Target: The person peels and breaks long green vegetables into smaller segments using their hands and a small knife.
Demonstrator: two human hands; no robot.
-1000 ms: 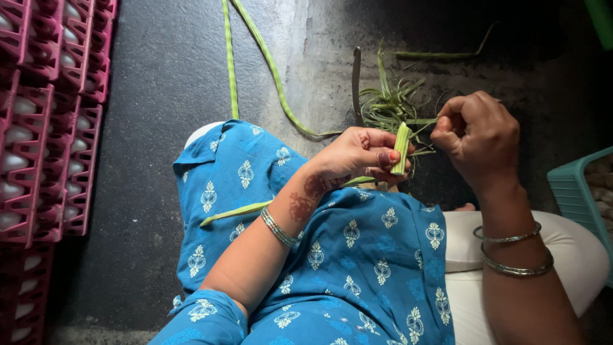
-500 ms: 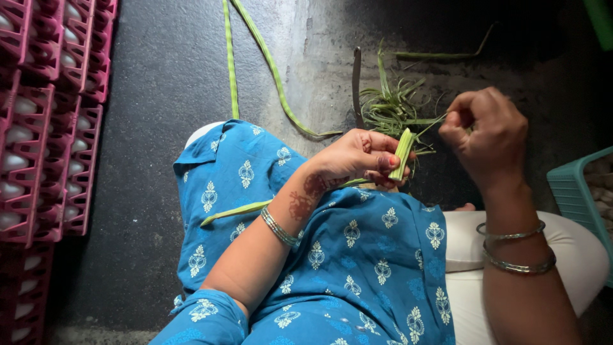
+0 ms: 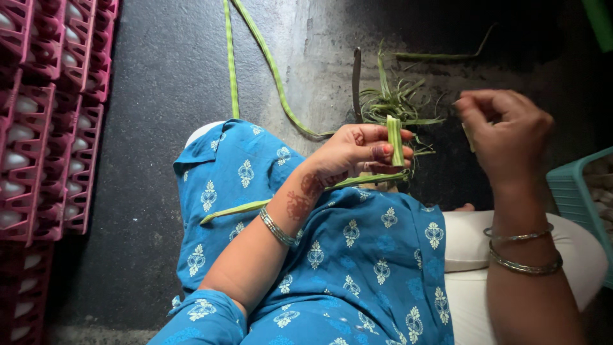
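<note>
- Looking down from my head camera, I see a lap in blue patterned cloth, with a dark floor beyond it.
- My left hand has its fingers closed round a short green pod piece, which stands nearly upright, its long axis running top to bottom, with the cut end on top.
- A long green pod lies across the lap beneath that hand, slanting up toward the right.
- My right hand hovers to the right of the pod piece, clearly apart from it; its fingers are curled and pinched together near something pale that I cannot make out.
- The left hand is the nearer one; the piece lies left of the right hand.
- A pile of green peelings sits on the floor just behind the hands.
- More long pods stretch away across the floor.
- Pink egg trays are stacked at far left; a teal crate shows at right.
</note>
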